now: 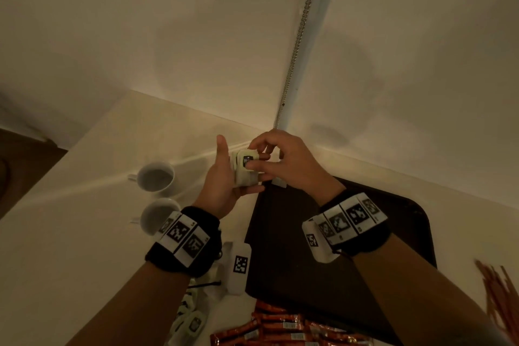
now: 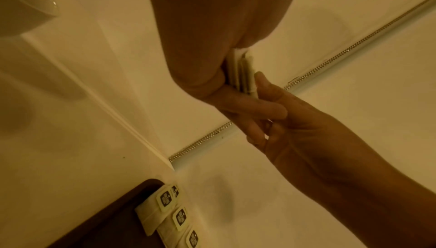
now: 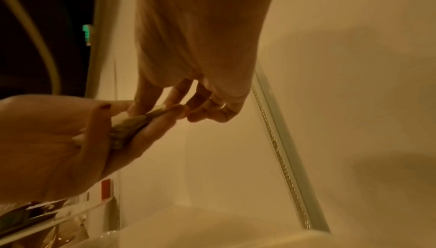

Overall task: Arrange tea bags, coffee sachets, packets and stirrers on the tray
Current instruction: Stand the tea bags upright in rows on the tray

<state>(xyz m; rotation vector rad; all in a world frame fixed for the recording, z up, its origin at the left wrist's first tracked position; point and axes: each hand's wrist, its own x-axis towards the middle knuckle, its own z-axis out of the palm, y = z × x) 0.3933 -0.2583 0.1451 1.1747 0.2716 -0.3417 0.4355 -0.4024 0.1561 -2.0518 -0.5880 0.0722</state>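
Note:
My left hand (image 1: 226, 174) holds a small stack of pale green tea bags (image 1: 242, 177) upright above the tray's far left corner. The right hand (image 1: 257, 157) pinches the front tea bag of that stack by its dark label, thumb in front. In the left wrist view the stack (image 2: 243, 73) shows edge-on between both hands. The right wrist view has the same stack (image 3: 127, 127) lying in the left palm under the right fingertips (image 3: 165, 101). The dark tray (image 1: 295, 247) lies below. A row of tea bags (image 2: 168, 201) lies along its far edge (image 2: 106, 220).
Two white cups (image 1: 156, 177) (image 1: 157, 216) stand left of the tray. Loose tea bags (image 1: 192, 320) lie at the near left. Orange-red coffee sachets (image 1: 280, 326) lie at the tray's near edge, and thin reddish stirrers (image 1: 500, 298) at the far right. Walls meet just behind the hands.

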